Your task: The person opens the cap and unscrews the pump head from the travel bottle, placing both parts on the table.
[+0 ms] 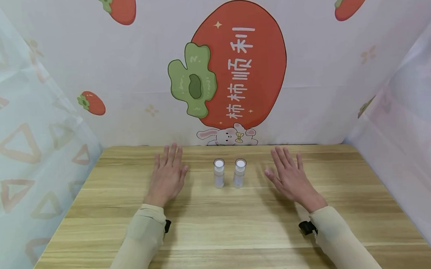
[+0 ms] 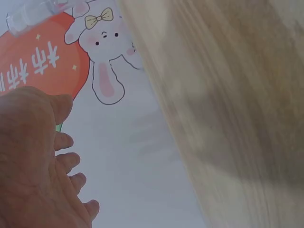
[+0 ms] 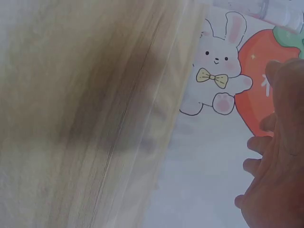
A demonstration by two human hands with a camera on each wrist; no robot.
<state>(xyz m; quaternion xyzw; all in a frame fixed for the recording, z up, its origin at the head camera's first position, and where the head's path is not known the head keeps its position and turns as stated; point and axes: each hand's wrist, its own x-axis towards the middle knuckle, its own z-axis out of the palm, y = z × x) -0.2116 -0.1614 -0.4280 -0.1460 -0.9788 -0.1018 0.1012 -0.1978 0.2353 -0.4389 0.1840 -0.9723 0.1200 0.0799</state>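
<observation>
Left hand (image 1: 168,178): fingers straight, spread | Right hand (image 1: 293,181): fingers straight, spread too | And between them, left vial (image 1: 219,173) and right vial (image 1: 239,174), white-capped, upright, apart on the wooden table (image 1: 220,231)!

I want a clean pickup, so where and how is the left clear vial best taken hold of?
Probably by the sides of the left clear vial, just below its white cap, coming from the left with the left grip. It looks upright and slim, so a sideways pinch should suit; the right clear vial stands close on its other side.
</observation>
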